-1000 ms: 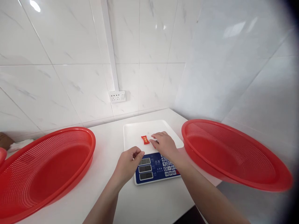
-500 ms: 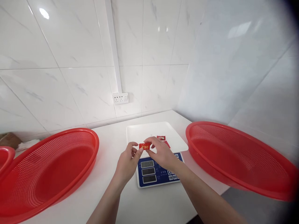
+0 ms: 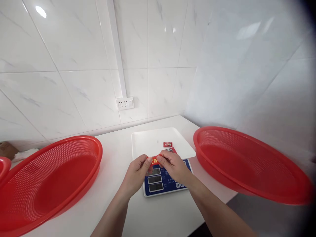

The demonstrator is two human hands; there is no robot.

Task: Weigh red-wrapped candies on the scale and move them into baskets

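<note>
Both hands meet over the front edge of the scale, pinching one small red foil-wrapped packet between them. Left hand has thumb and forefinger closed narrow on the packet's left end; right hand grips its right end the same way, other fingers curled in. The packet is held just above the display panel, not touching the tray.

Below them: white digital weighing scale with blue front panel, three readouts and a keypad partly hidden by the hands. Digits are too small to read. Its white rectangular weighing tray carries two more small red wrapped packets: one lying flat mid-tray, another just beyond the right hand's knuckles, partly covered.

The scale sits on a white tabletop, set in a corner of white marble-look tiled wall. Large red perforated plastic basket sits left of the scale; a second red perforated plastic basket sits right, overhanging the tabletop edge. A white wall socket is mounted above the tabletop, below a white cable conduit.
</note>
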